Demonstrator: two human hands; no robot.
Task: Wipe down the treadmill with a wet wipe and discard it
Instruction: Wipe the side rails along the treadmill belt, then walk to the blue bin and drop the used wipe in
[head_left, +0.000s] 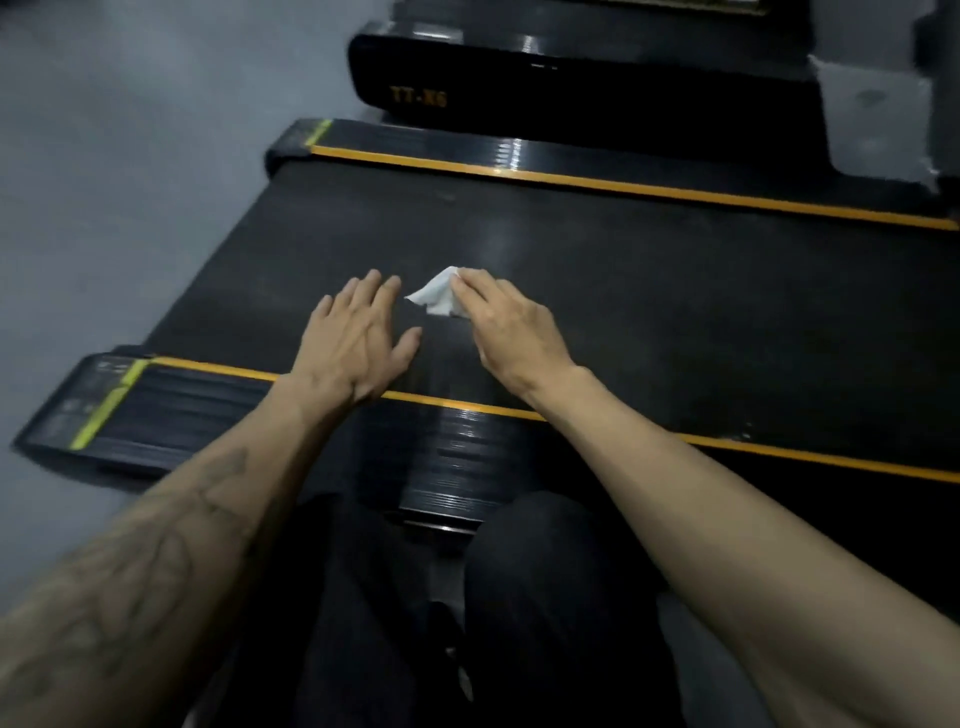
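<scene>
A black treadmill lies across the view, with a wide dark belt (649, 312) between two side rails edged in orange. A crumpled white wet wipe (439, 297) lies on the belt near its middle. My right hand (506, 327) is on the wipe, its fingertips holding the wipe's right edge against the belt. My left hand (358, 338) lies flat on the belt just left of the wipe, fingers spread and straight, holding nothing.
The near side rail (208, 415) runs under my forearms, and the far rail (571, 179) is beyond the belt. A second black machine base (571, 88) with orange lettering stands behind. Grey floor (130, 182) lies to the left. My knees in dark trousers are below.
</scene>
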